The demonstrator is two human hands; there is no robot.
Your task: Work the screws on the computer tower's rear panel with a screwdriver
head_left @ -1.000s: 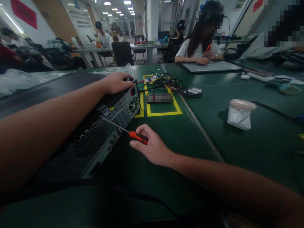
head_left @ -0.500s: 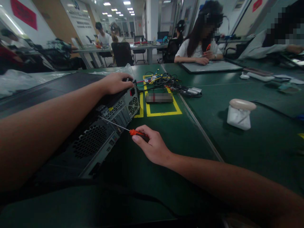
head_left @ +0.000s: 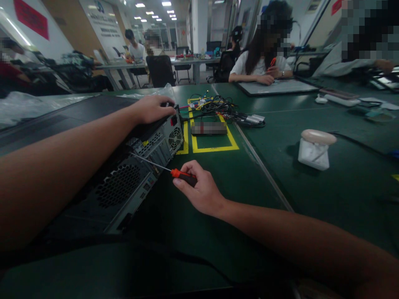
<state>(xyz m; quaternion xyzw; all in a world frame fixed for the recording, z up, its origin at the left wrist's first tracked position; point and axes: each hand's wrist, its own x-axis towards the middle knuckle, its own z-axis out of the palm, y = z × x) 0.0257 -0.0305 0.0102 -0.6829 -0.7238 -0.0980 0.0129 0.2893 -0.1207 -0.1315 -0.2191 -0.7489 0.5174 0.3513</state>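
Observation:
A black computer case lies on the green table at the left, its rear panel with vents, ports and a fan grille turned toward the right. My left hand rests over the top rear edge of the case, fingers wrapped round its corner. In my right hand is a screwdriver with a red and black handle, the fingers closed round it. Its long thin shaft points left, and the tip meets the rear panel near the upper edge, below my left forearm.
Tangled cables and a dark flat device lie beyond, by yellow tape. A white box-like object stands at the right. A person sits across at a grey mat. Clear plastic wrap lies far left.
The fingers of my right hand have shifted slightly on the screwdriver handle, which has turned a little. My left hand and the case have stayed in place.

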